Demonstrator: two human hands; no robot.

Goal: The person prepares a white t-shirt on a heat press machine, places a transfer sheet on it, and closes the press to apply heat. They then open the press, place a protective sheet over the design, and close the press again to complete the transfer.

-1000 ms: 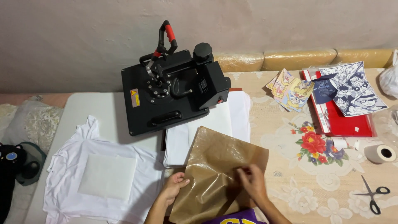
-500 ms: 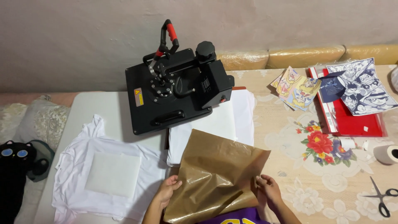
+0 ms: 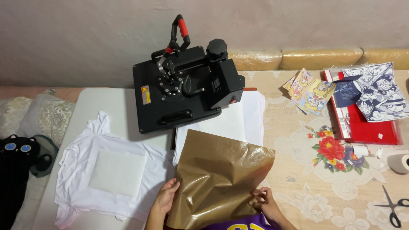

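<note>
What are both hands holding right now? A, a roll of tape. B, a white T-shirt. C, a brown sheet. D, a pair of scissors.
C: the left hand and right hand grip the lower edges of the brown sheet, while the scissors lie untouched at the far right.

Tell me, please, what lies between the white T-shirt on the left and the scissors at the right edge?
In the head view, the brown sheet, held by both hands, lies between the T-shirt and the scissors, then flowered tablecloth.
</note>
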